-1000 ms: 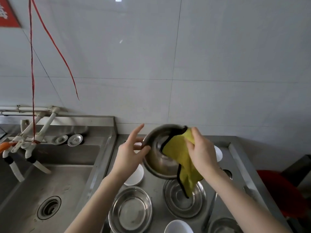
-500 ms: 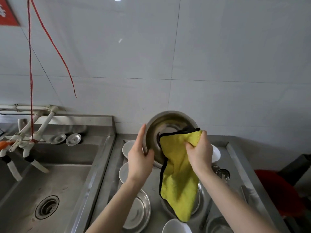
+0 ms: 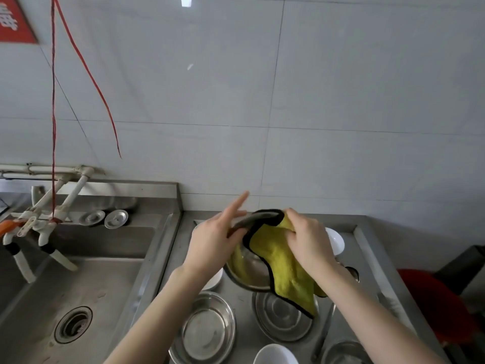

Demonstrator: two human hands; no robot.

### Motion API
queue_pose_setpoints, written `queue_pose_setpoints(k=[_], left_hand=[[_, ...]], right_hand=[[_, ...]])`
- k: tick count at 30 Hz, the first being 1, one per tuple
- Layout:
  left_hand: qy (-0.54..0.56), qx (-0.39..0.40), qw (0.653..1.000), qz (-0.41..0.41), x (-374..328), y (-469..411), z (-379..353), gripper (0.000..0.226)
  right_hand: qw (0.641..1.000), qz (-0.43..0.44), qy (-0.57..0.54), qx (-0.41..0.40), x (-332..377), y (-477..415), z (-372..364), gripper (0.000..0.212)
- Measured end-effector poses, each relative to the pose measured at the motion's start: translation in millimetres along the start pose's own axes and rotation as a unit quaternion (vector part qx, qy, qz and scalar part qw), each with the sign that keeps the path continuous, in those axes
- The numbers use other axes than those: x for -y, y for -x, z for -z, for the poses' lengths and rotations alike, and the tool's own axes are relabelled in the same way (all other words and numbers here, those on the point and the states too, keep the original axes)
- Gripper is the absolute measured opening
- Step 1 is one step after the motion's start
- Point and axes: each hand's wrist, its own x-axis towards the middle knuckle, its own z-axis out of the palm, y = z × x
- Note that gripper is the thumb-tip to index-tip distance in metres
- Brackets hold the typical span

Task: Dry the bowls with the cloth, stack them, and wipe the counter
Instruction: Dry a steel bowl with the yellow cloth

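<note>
Counter (image 3: 353,261), R grip (image 3: 307,243) on cloth (image 3: 283,269) over bowl (image 3: 249,271)

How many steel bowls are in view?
4. Held bowl in the left hand, cloth over its rim; on the counter: front-left bowl, centre bowl below the cloth, bottom-right bowl. Arms may hide more.

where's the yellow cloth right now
In the head view, the yellow cloth is right of centre above the counter, draped over the rim of the steel bowl that the left hand holds; the right hand grips it.
</note>
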Motion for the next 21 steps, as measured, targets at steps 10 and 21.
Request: queue_pose_setpoints(k=[10, 21], left_hand=[[0.159, -0.043, 0.976, 0.144, 17.6, 24.2, -24.3, 0.083], [-0.003, -0.019, 1.000, -0.017, 11.9, 16.9, -10.2, 0.067]], right_hand=[[0.984, -0.160, -0.057, -0.056, -4.6, 1.0, -5.4, 0.024], [0.999, 0.016, 0.036, 0.036, 11.1, 6.4, -1.6, 0.034]])
